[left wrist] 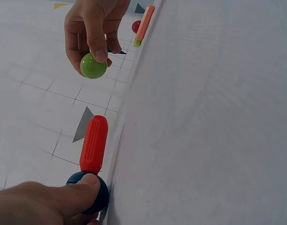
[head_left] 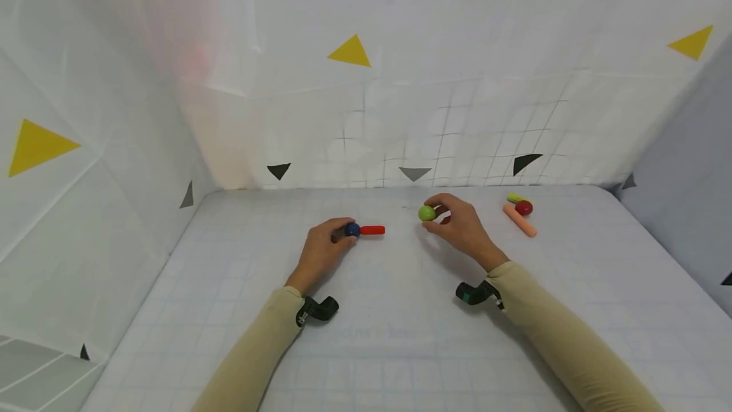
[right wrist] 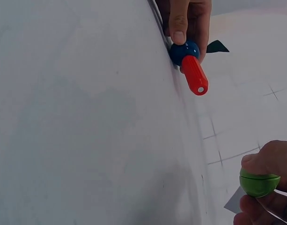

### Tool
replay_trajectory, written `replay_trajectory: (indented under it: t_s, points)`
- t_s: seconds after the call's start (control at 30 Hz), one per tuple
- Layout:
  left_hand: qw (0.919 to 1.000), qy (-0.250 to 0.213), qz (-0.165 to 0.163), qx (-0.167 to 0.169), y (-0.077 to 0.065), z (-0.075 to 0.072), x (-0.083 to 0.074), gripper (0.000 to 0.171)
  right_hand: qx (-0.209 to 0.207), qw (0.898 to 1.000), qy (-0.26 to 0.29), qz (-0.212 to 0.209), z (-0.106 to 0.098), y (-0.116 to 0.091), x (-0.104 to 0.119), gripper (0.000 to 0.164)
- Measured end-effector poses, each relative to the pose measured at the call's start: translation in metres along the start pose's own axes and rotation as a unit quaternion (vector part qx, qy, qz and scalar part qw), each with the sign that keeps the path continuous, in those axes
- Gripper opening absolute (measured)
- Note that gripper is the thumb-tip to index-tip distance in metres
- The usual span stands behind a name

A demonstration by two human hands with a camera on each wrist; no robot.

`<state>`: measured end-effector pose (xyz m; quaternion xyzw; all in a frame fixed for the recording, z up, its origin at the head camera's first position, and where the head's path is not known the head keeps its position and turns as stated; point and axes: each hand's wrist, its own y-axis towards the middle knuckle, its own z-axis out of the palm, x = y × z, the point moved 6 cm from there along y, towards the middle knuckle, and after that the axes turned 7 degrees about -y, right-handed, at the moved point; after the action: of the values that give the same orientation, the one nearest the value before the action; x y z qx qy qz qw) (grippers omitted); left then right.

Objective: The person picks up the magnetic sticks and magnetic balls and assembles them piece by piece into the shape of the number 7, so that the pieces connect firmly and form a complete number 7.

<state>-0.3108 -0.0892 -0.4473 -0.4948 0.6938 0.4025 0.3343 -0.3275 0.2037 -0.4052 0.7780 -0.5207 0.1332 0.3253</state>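
Note:
My left hand (head_left: 323, 250) pinches a dark blue ball (head_left: 352, 229) between thumb and fingers, low over the table. From the ball's right side a red rod (head_left: 373, 230) sticks out, joined to it; in the right wrist view the rod's free end shows a pale round spot (right wrist: 201, 89). To the right, my right hand (head_left: 462, 227) holds a light green ball (head_left: 426, 213) by thumb and fingertips, raised above the table. A gap lies between the green ball and the rod's free end. The fingers behind each ball are partly hidden.
At the right rear of the table (head_left: 377, 336) lie an orange rod (head_left: 520, 220), a dark red ball (head_left: 523, 208) and a yellow-green rod (head_left: 518, 198), close together. White sheeting with yellow and dark triangles rises behind and at the left. A grey wall (head_left: 686, 183) stands at the right.

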Motion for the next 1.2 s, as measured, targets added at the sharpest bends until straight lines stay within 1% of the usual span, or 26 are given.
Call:
replay_trajectory:
  t_s: [0.17, 0.43, 0.63, 0.77, 1.03, 1.2]
  points:
    - [1.0000, 0.001, -0.001, -0.005, 0.001, 0.001, 0.001, 0.042, 0.010, 1.000, 0.010, -0.008, 0.005, 0.001, 0.008, 0.040]
    - [0.9996, -0.010, -0.026, -0.006, -0.001, -0.001, 0.006, 0.041, 0.019, 0.999, 0.031, -0.019, 0.022, 0.001, 0.016, 0.041]
    - [0.9994, -0.011, -0.032, -0.006, -0.002, 0.000, 0.006, 0.042, 0.033, 0.998, 0.042, -0.028, 0.033, 0.001, 0.019, 0.042]
    - [0.9992, -0.015, -0.037, -0.003, -0.001, 0.002, 0.005, 0.042, 0.034, 0.998, 0.047, -0.035, 0.037, 0.001, 0.022, 0.042]
    - [0.9991, -0.013, -0.041, 0.008, 0.006, 0.007, 0.003, 0.042, 0.057, 0.997, 0.039, -0.030, 0.047, 0.002, 0.024, 0.041]
    - [0.9988, -0.015, -0.046, 0.008, 0.008, 0.009, 0.000, 0.042, 0.061, 0.997, 0.034, -0.023, 0.050, 0.003, 0.023, 0.039]
